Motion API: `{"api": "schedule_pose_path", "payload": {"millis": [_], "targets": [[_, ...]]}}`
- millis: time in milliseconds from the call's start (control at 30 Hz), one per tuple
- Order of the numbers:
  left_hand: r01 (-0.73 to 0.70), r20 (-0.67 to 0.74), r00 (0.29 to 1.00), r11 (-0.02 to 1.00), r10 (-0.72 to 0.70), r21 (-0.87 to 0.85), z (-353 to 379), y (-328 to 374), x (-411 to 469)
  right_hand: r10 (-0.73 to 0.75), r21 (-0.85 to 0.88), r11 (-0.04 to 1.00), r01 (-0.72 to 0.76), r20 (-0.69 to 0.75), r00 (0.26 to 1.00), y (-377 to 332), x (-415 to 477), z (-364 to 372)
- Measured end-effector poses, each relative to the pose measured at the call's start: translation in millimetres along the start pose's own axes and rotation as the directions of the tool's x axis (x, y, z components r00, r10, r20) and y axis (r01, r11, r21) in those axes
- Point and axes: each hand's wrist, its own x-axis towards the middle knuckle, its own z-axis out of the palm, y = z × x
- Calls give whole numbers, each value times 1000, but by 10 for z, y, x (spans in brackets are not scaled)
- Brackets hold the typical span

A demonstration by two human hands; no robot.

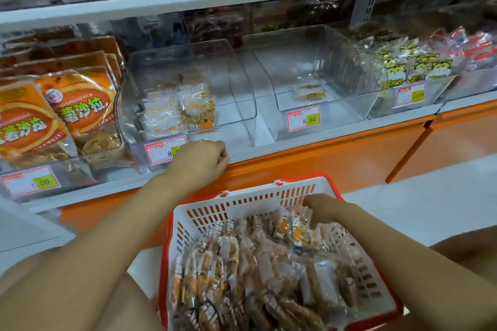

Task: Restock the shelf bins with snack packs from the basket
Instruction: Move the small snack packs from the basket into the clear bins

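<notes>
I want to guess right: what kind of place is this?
Probably a snack shop: clear shelf bins with price tags, bagged snacks, and a shopping basket full of snack packs.

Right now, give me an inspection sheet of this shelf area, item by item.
Surface: white shelf holding clear bins.
Job's things: basket full of snack packs; left clear bin holds a few packs, middle clear bin nearly empty.
Clutter: nothing seen.
Grippers: left hand rests at the left bin's front edge, holding nothing visible; right hand reaches among the basket's packs, grasp unclear.
Cables: nothing seen.
Surroundings: orange bagged snacks at left, cat-print packs at right, orange cabinet below.
</notes>
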Motion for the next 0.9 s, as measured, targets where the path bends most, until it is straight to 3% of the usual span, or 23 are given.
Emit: {"api": "schedule_pose_path", "payload": {"millis": [233, 400, 533, 700, 900], "targets": [[-3, -66, 998, 1000, 4, 14, 65, 19, 38, 8, 35, 999, -8, -9, 1000, 209, 128, 470], [8, -77, 997, 1000, -10, -17, 51, 24, 64, 59, -4, 998, -60, -115, 992, 206, 204, 479], [15, -72, 997, 1000, -17, -21, 42, 35, 77, 75, 0, 997, -75, -68, 995, 203, 209, 316], [20, -66, 998, 999, -23, -49, 33, 31, 76, -27, 13, 1000, 26, 61, 998, 153, 143, 105], [97, 58, 995, 936, -82, -339, -3, 21, 51, -198, 89, 976, 199, -24, 980, -49, -74, -307]]}}
